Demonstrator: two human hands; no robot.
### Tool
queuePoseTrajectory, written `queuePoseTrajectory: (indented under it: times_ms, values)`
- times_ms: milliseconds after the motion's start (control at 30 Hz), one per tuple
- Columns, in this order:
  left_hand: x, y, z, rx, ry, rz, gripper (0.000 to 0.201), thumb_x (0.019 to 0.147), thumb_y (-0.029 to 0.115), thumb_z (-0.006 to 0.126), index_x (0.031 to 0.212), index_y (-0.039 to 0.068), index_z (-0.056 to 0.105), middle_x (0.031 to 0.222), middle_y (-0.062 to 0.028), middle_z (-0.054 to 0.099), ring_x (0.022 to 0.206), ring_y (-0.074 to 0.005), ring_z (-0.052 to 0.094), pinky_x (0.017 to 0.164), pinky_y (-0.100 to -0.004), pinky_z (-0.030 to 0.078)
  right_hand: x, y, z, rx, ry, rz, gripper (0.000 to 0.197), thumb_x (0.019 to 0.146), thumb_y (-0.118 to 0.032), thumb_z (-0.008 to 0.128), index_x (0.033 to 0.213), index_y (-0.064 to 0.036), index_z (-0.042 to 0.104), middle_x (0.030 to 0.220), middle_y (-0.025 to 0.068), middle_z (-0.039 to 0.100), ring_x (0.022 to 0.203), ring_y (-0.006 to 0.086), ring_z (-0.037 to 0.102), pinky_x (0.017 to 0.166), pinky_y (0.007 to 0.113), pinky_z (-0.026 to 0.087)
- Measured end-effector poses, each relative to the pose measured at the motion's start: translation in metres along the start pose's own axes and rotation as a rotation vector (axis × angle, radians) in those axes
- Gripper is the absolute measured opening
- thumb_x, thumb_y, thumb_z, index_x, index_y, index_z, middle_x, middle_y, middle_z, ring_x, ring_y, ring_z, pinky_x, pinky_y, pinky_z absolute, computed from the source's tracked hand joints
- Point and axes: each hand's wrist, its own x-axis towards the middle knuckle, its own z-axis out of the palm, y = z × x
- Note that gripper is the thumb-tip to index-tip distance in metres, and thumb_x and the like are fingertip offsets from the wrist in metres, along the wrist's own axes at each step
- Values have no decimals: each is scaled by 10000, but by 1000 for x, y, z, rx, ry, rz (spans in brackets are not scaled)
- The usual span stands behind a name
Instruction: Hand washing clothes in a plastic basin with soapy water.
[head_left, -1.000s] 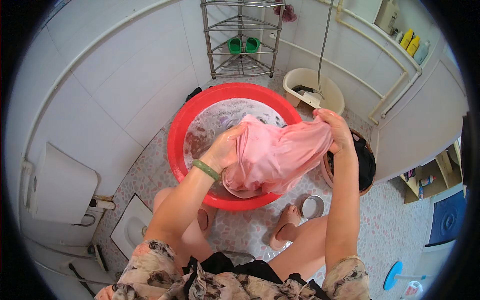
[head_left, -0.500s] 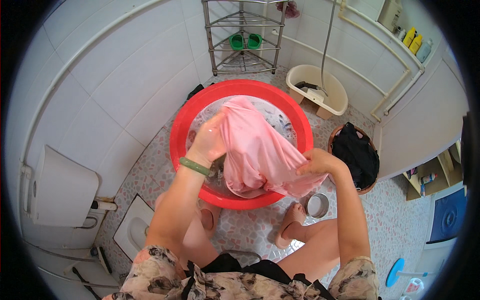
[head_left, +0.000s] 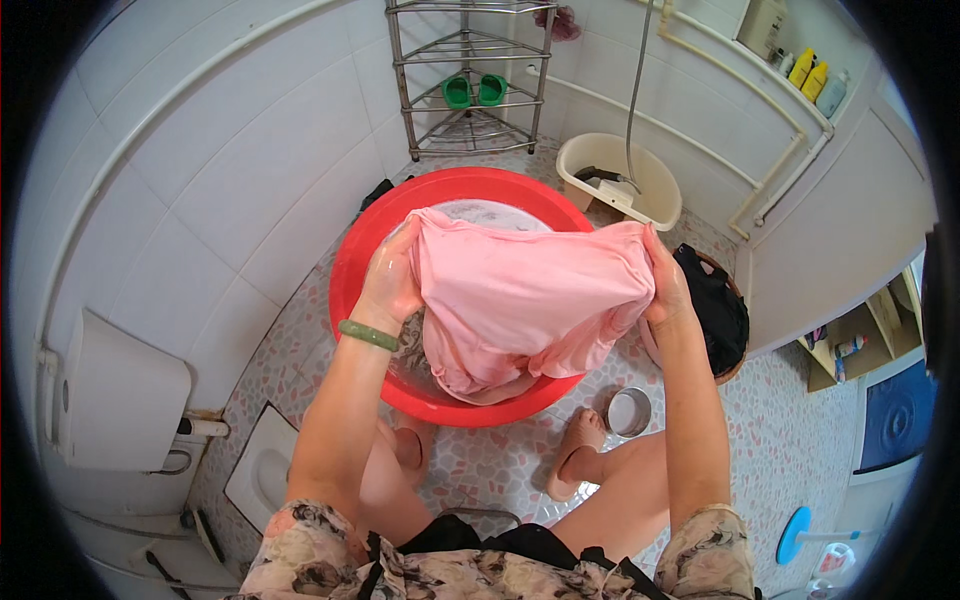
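A wet pink garment [head_left: 530,290] is stretched between my two hands above a round red basin [head_left: 350,270]. My left hand [head_left: 393,275], with a green bangle on its wrist, is closed on the garment's upper left corner. At the upper right corner my right hand [head_left: 668,280] grips the cloth between thumb and fingers. The lower part of the garment hangs in folds down toward the near side of the basin. Sudsy water [head_left: 490,212] shows behind the cloth; the rest of the basin's inside is mostly hidden.
A basket of black clothing [head_left: 712,310] stands right of the basin, a small metal bowl [head_left: 628,411] by my foot. Behind are a cream tub [head_left: 650,190] with a shower head and a metal corner rack [head_left: 470,95] holding green slippers. A squat toilet [head_left: 262,465] lies at lower left.
My right hand has risen from the basin's lower right, lifting its side of the garment, which is now spread wide and level across the top. The left hand still holds its corner.
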Motion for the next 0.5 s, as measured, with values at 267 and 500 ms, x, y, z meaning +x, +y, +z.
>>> queuePoseTrajectory:
  times_ms: [267, 500]
  values:
    - [-2, 4, 2, -72, -50, 64, 351, 887, 302, 362, 1103, 46, 464, 1097, -89, 514, 1019, -212, 483, 885, -354, 369, -18, -8, 30, -71, 21, -83, 304, 861, -325, 436, 992, -58, 501, 953, 71, 560, 847, 159, 549, 732, 305, 458]
    - [-5, 5, 5, -73, -71, 100, 356, 888, 301, 349, 1123, 54, 453, 1124, -82, 497, 1043, -204, 464, 912, -354, 342, -19, -6, 23, -40, 16, -137, 330, 857, -331, 440, 1040, -61, 491, 982, 70, 553, 878, 166, 544, 761, 310, 450]
